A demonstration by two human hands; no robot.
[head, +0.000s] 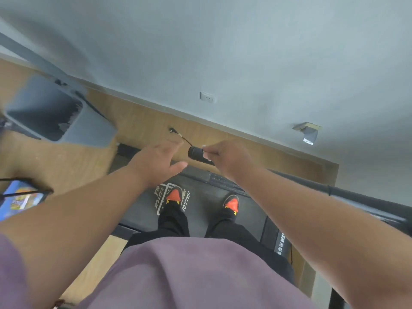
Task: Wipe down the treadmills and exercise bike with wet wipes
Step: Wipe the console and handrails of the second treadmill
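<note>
I stand on a black treadmill belt [207, 210] in orange-toed shoes. Its black handlebar [356, 197] runs from the right edge toward the centre and ends in a round cap [195, 152]. My right hand [225, 159] grips the bar just behind that cap, and small white bits show at my fingers; I cannot tell whether they are a wipe. My left hand [158, 161] hovers just left of the cap with fingers straight and spread, holding nothing.
A grey bin [55, 112] stands on the wooden floor at the left. A black plug and cord [176, 132] lie near the wall below a white socket [207, 97]. A blue packet [20, 199] sits at the far left edge.
</note>
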